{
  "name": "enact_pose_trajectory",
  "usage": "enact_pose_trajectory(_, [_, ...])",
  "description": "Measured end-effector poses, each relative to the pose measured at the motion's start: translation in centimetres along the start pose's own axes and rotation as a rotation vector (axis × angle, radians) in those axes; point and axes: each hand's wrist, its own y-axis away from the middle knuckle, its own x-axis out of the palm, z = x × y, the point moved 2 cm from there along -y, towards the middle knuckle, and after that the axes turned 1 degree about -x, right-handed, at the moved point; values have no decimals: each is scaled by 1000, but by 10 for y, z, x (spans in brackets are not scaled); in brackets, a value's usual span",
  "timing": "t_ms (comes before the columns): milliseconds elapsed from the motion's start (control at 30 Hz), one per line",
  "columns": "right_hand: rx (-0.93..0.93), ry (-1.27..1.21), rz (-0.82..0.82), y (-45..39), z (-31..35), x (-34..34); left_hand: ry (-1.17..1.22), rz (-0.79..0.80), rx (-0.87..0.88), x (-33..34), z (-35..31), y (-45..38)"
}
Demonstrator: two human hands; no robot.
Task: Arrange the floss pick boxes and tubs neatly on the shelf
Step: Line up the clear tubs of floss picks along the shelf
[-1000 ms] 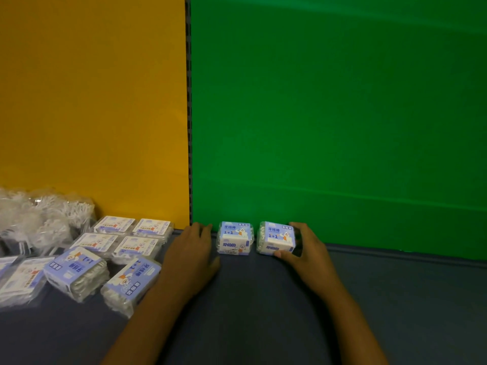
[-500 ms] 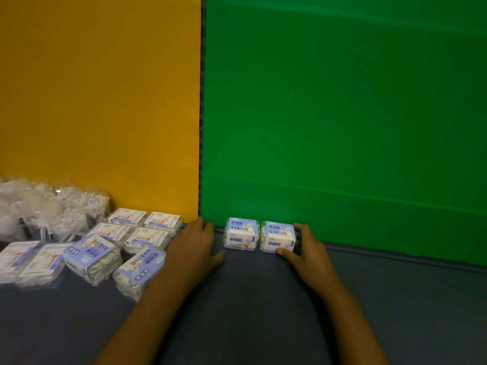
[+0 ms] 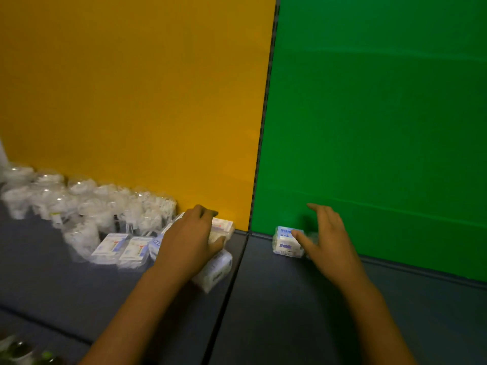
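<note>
Left hand has swung away from the boxes placed against the green panel and now sits over the messy pile, so it looks like the next pick is starting. Its fingers curl down over a floss pick box; whether it's actually gripped, can't tell. Right hand is spread loose, thumb touching the placed box, with a second one mostly hidden behind it. Tubs wait further left of that hand.

Dim, flat lighting; the yellow back panel carries a faint warm glow near its lower right corner; left of that corner the clear plastic tubs of white picks smear with motion blur; wide-angle bending tilts the panel's right edge.
</note>
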Motion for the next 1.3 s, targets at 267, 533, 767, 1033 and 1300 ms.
enact_pose_trajectory(267, [-128,-30,90,-1,122,31,-39,-35,-91,-65,89,51])
enact_pose_trajectory(533, [-207,-91,115,11,251,83,-129,-75,-243,-133,197,129])
enact_pose_trajectory(767, [-300,-178,193,15,347,126,-170,-129,-382,-174,268,178])
enact_pose_trajectory(1033, [-395,-228,220,-17,414,172,-207,-161,-459,-190,333,185])
enact_pose_trajectory(1300, [-429,-283,232,-75,455,234,-174,-205,-514,-185,399,143])
